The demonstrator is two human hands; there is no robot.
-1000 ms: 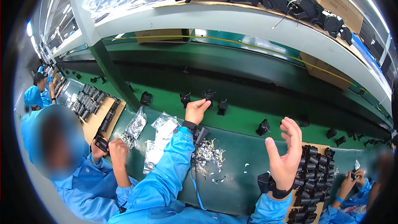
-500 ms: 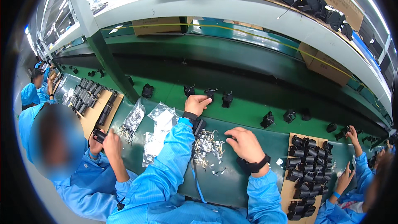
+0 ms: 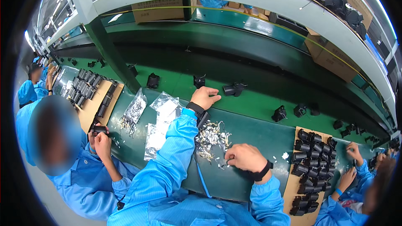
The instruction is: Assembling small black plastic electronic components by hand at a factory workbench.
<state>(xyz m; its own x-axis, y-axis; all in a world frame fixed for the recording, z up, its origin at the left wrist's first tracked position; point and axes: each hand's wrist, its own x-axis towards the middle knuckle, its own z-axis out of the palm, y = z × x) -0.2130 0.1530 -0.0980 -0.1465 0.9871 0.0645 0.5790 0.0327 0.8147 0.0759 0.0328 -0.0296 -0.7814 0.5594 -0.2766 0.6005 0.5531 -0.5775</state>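
My left hand (image 3: 206,97) reaches over the near edge of the green belt, its thumb and finger apart with nothing visible between them. Just beyond it is a black housing (image 3: 199,81) with wires. Two black housings (image 3: 234,88) lie close together to its right. My right hand (image 3: 246,157) is low at the right edge of a pile of small white connectors with short wires (image 3: 211,136). Its fingers are closed at the tips, around something too small to make out. A black block (image 3: 203,119), partly hidden, sits beside my left wrist.
Clear bags of small parts (image 3: 135,109) and flat bags (image 3: 157,138) lie left of my arm. A cardboard sheet (image 3: 292,184) with rows of black housings is at right. Co-workers sit on both sides. A shelf beam (image 3: 201,1) spans above the belt (image 3: 259,104).
Housings on the belt have shifted right, and two now lie together. My right hand has moved down toward the pile and closed its fingers. My left hand has shifted slightly right.
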